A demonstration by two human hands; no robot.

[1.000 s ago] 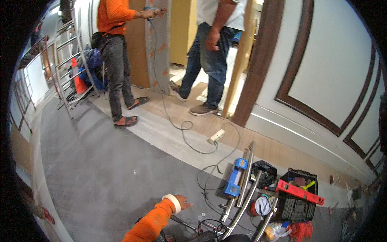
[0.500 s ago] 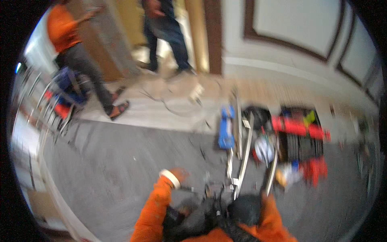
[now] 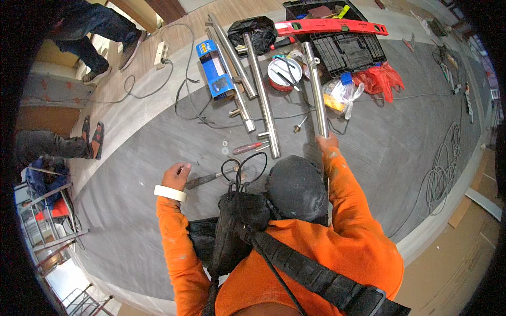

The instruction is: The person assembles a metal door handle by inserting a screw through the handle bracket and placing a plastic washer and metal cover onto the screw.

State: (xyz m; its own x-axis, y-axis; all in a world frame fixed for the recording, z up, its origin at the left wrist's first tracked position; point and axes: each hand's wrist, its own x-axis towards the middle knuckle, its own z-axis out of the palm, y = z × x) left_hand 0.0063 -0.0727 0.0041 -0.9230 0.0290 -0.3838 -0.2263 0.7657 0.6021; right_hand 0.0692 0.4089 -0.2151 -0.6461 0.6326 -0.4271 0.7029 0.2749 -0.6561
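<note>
My right hand (image 3: 328, 142) is wrapped round the near end of a shiny metal tube (image 3: 318, 92), which points away from me over the grey floor covering. My left hand (image 3: 175, 176) holds nothing I can see, its fingers loosely bent and apart. A roll of cream masking tape (image 3: 170, 194) sits round my left wrist. Beside that hand lies a tool with a dark handle (image 3: 201, 180), partly hidden by black cords. Two more metal tubes (image 3: 262, 97) (image 3: 230, 55) with small brackets lie to the left. A red-handled screwdriver (image 3: 247, 148) lies near their ends.
Beyond the tubes are a blue box (image 3: 214, 71), a white-lidded tub (image 3: 285, 72), a red spirit level (image 3: 332, 26) across a black toolbox (image 3: 348, 52), and a red plastic bag (image 3: 380, 80). Coiled cable (image 3: 441, 176) lies right. Another person's legs (image 3: 100, 39) stand far left; more legs (image 3: 52, 145) nearer.
The view has swung, and the blur is gone. The tubes and toolbox now appear higher in the picture, the bystanders further left. My right hand is on the tube's near end in both frames.
</note>
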